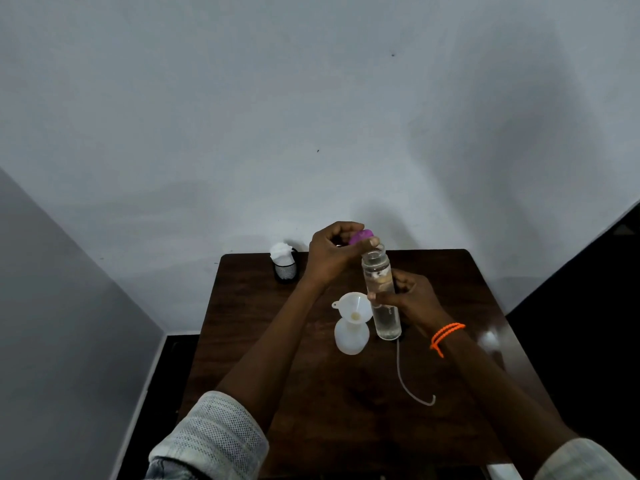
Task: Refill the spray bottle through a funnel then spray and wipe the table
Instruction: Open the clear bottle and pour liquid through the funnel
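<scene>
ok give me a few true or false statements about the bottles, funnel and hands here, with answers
1. The funnel sits in the mouth of the white bottle. True.
2. The left hand holds a green cap. False: the cap is purple.
3. The right hand grips the clear bottle. True.
4. The clear bottle lies on its side. False: it stands upright on the table.
5. The clear bottle holds liquid. True.

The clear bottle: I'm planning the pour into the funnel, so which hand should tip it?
Probably the right hand: it already grips the clear bottle beside the funnel. The left hand is busy holding the purple cap at the bottle's top.
</scene>
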Motion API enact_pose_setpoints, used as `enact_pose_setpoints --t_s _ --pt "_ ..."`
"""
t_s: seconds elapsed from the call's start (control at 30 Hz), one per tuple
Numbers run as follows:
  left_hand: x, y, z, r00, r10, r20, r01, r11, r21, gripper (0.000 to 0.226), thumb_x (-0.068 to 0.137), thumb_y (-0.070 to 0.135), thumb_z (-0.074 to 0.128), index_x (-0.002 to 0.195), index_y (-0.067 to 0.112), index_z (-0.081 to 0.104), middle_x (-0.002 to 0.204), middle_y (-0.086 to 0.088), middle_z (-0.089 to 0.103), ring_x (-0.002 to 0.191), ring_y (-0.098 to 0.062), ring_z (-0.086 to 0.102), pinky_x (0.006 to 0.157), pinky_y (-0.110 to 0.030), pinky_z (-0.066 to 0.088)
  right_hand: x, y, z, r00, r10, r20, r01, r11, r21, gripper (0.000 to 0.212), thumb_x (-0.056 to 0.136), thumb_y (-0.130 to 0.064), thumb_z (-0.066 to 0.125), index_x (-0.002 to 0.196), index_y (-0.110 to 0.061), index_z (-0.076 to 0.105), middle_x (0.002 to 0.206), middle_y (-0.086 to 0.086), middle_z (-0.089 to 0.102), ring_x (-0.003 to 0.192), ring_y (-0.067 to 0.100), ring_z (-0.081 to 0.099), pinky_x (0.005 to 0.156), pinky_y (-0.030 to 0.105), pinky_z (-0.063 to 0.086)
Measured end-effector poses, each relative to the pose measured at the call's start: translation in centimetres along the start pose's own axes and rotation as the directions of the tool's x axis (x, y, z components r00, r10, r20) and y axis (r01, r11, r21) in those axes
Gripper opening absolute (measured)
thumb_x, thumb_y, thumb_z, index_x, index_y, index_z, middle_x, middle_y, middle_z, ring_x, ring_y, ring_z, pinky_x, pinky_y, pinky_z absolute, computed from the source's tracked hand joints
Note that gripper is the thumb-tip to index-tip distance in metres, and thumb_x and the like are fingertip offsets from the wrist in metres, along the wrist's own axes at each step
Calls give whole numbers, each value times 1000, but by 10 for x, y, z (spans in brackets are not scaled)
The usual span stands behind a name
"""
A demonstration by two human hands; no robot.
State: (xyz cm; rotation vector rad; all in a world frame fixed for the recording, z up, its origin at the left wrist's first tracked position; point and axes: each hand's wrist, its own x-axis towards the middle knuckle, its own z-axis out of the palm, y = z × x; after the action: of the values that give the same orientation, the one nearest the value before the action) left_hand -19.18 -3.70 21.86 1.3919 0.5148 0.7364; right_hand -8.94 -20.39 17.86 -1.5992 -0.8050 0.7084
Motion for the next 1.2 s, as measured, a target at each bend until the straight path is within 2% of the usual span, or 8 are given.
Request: enact_pose_setpoints --t_s 0.17,0.27,0.43,0.5,0.63,0.87,1.07,1.2 --pt "-1 -10 -6 989 -142 -27 135 975 -177 39 81 13 85 117 9 70 93 -10 77 81 -19 70 76 -29 57 2 3 -4 1000 8 -3 -9 1000 -26 39 70 -3 88 106 -13 76 101 4 79 96 21 76 86 36 61" --pt "2 -24 -15 962 -270 -51 243 923 -299 31 87 16 79 116 11 70 97 -14 76 86 -30 68 82 -40 56 3 5 -7 1000 5 -11 -6 998 -64 38 68 -2 89 102 -12 77 97 4 80 94 21 76 84 36 61" --pt "4 -48 -30 864 -476 -164 375 826 -421 21 99 19 55 114 11 68 98 -17 69 72 -27 68 66 -36 56 6 9 -17 1000 -26 -11 24 982 -189 35 66 -4 92 97 -12 77 91 -1 80 88 14 76 76 24 59" --pt "4 -57 -38 833 -505 -227 409 838 -362 25 99 21 46 105 10 68 90 -18 68 61 -24 62 57 -32 52 8 12 -21 999 -37 -17 31 969 -243 36 64 -6 93 96 -13 78 89 -3 80 86 12 76 74 21 58" --pt "-6 -77 -50 818 -504 -278 498 862 -96 34 100 25 41 88 5 66 74 -16 65 47 -21 54 45 -25 41 13 19 -29 998 -66 -15 55 927 -371 39 61 -14 96 96 -22 79 87 -10 79 85 5 75 76 23 58" --pt "-22 -125 -65 828 -515 -222 554 811 187 48 91 43 71 59 10 55 46 -5 53 40 -16 47 44 -22 38 18 34 -36 996 -83 22 83 865 -496 53 59 -20 97 108 -28 77 97 -13 78 93 -1 72 84 30 59" --pt "-27 -134 -59 814 -574 -91 573 768 285 51 93 51 67 58 15 58 50 -3 54 42 -14 47 47 -22 41 21 47 -41 994 -87 66 109 807 -580 58 59 -21 96 113 -26 76 103 -14 76 96 1 71 85 28 58" --pt "-26 -139 -51 830 -552 -77 551 791 266 48 92 51 68 70 8 64 51 -3 53 40 -11 46 45 -19 39 23 56 -43 992 -91 87 126 764 -633 59 61 -21 96 116 -19 75 108 -7 76 98 9 71 86 29 57"
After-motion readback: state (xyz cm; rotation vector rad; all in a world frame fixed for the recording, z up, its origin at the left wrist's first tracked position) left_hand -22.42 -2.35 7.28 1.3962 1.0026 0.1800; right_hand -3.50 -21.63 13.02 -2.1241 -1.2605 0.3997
